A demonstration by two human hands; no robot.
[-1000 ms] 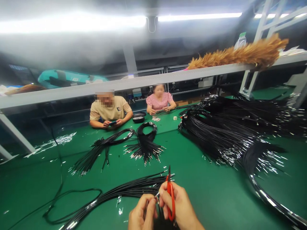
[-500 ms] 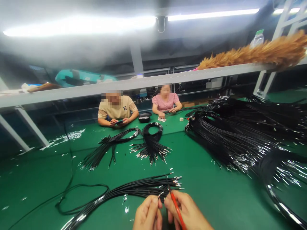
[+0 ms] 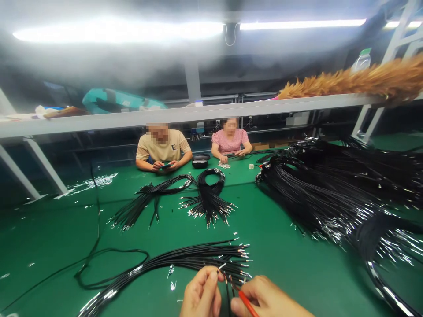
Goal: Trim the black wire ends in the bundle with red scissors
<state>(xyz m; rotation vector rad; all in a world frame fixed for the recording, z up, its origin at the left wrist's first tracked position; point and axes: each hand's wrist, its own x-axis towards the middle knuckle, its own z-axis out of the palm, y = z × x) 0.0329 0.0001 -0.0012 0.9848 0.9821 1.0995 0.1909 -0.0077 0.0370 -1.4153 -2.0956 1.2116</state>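
Now scissors (image 3: 246, 303) sit lower in right hand (image 3: 269, 299).

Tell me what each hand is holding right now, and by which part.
Left hand pinches a black wire near its metal-tipped end. Right hand holds red-handled scissors by the handles.

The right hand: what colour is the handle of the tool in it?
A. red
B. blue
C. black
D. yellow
A. The right hand grips a tool with a red handle, next to the left hand pinching a black wire.
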